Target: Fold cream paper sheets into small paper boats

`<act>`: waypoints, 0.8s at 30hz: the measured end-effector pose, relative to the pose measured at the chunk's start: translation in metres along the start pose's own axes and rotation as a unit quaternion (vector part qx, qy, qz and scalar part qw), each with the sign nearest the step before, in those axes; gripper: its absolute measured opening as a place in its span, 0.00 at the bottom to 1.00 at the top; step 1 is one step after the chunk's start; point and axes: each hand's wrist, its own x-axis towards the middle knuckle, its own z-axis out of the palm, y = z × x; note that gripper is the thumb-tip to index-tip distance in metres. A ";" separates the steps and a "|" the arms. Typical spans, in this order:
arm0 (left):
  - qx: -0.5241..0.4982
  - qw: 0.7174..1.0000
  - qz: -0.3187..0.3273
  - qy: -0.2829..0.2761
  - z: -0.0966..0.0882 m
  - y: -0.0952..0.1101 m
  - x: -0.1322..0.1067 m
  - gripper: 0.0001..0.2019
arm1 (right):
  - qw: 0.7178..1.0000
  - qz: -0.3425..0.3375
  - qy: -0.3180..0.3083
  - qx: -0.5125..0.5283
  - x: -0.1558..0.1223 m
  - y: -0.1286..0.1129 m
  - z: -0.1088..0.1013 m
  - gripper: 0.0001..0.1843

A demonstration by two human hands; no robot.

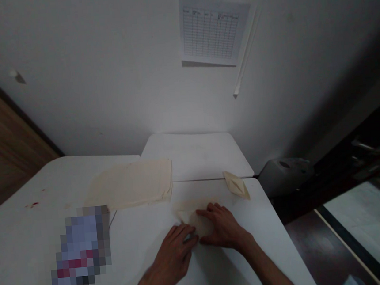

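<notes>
A small cream sheet of paper (202, 225), partly folded, lies on the white table between my two hands. My left hand (177, 250) is at its left edge, thumb and fingertips drawn together on the paper. A small bluish-grey patch shows between that thumb and the fingers; I cannot tell what it is. From the right, my right hand (224, 227) rests on the same sheet, thumb and index finger spread apart and the other fingers partly bent. Part of the sheet is covered by the fingers.
A stack of cream paper sheets (133, 183) lies at the back left. A folded paper piece (237, 185) sits near the right edge. A blurred-out item (81, 249) is at the left. Behind the white table (145, 244), a printed chart (213, 31) hangs on the wall.
</notes>
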 end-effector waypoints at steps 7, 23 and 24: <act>0.043 0.999 0.016 0.009 0.004 -0.001 -0.002 0.19 | 1.000 0.003 0.003 0.000 0.001 -0.004 -0.001 0.44; 0.136 0.988 -0.059 0.041 0.016 -0.006 -0.004 0.15 | 1.000 0.012 -0.020 -0.021 0.002 -0.005 -0.005 0.46; 0.136 0.988 -0.062 0.046 0.016 -0.005 -0.004 0.16 | 1.000 0.013 -0.021 -0.020 0.002 -0.005 -0.005 0.46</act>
